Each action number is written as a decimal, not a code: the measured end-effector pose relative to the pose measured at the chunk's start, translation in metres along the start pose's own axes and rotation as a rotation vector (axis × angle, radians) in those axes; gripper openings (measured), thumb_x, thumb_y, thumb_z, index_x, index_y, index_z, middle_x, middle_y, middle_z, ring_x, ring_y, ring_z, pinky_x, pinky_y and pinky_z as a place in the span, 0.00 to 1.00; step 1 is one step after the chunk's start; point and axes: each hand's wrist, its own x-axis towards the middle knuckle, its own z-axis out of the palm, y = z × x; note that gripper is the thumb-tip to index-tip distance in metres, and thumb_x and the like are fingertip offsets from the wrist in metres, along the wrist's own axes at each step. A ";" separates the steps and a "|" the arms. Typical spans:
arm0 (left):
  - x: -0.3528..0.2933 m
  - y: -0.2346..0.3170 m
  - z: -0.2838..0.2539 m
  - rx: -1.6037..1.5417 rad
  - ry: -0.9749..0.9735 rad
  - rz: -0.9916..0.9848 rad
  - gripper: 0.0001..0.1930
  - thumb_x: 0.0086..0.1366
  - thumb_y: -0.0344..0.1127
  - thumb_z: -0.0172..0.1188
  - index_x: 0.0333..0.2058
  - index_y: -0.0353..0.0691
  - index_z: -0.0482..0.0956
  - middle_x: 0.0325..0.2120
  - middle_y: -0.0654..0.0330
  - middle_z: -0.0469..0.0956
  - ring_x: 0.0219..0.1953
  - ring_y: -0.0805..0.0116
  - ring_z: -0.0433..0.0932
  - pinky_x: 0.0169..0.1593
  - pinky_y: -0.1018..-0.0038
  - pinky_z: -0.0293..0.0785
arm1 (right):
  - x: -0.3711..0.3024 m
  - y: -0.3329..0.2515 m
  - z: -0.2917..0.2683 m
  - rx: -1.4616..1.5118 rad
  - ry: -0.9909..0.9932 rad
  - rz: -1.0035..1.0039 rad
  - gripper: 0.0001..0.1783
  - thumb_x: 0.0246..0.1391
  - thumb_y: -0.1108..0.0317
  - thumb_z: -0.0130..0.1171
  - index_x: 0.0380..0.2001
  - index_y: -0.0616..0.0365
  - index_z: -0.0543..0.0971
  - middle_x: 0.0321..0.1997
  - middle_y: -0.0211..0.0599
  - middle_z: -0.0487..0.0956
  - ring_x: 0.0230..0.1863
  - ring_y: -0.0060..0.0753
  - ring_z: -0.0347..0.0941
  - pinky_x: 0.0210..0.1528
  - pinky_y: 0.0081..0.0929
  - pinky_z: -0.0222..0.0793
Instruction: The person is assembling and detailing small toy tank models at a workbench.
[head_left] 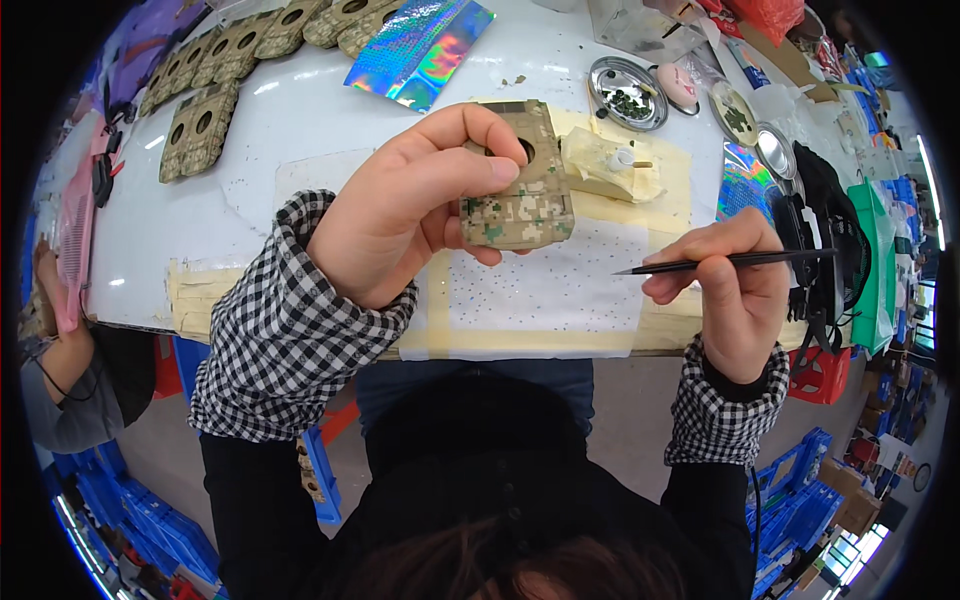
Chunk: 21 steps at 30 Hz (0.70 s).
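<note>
My left hand [420,190] holds up a camouflage-patterned case [520,215], its thumb and fingers closed on the left side. A round hole shows in the case near my fingertips. In my right hand [735,290] is a slim black pair of tweezers [740,261], held like a pen. Its pointed tip faces left, apart from the case and over a white sheet [540,300] dotted with many tiny dark and bluish specks. Just beyond the case, to its right, sits a block wrapped in yellowish tape [600,170] with a small white cap on it.
More camouflage cases [200,130] line the table's far left. A shiny holographic pouch [420,50] lies behind my left hand. At the far right stand a metal dish [628,95] with dark green bits, a pink egg-shaped thing [678,87] and a green tray [875,265]. Another person's arm [62,360] shows at left.
</note>
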 end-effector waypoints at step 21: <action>-0.005 0.001 -0.003 -0.072 -0.014 -0.034 0.09 0.60 0.34 0.58 0.37 0.42 0.70 0.32 0.65 0.74 0.31 0.78 0.76 0.29 0.80 0.74 | 0.050 -0.017 0.028 -0.284 -0.187 -0.215 0.09 0.59 0.71 0.53 0.35 0.68 0.69 0.34 0.47 0.76 0.35 0.33 0.77 0.39 0.26 0.76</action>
